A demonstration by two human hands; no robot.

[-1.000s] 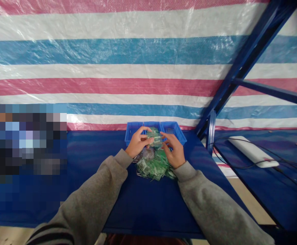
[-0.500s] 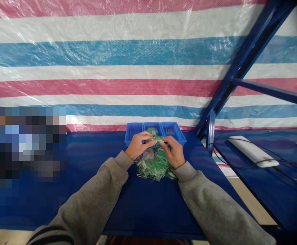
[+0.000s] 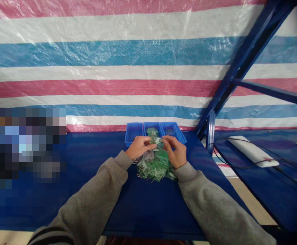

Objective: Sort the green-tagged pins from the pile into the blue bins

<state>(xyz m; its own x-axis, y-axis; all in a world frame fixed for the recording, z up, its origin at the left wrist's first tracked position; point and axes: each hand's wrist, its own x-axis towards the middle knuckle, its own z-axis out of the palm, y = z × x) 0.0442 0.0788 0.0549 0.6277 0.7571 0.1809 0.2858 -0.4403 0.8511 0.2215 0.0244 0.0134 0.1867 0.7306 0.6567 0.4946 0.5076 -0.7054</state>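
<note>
In the head view, the step in hand looks like fingertip handling of one small, clear-and-green plastic packet [image 3: 158, 143], raised above a loose pile of green and clear plastic packets [image 3: 154, 167] on the dark blue bench [image 3: 148, 207], near three blue plastic bins [image 3: 135, 130]. The next move seems to call for a light, steady hold. The left hand [image 3: 138, 147] pinches the packet between thumb and fingers; the right hand [image 3: 176, 151] has its fingertips close together at the opposite edge, whether gripping I cannot tell.

We see a white box [image 3: 253, 151] and black cables [image 3: 281, 171] toward the right-hand desk's [image 3: 273, 194] far left corner, striped sheeting [image 3: 138, 52] behind.
</note>
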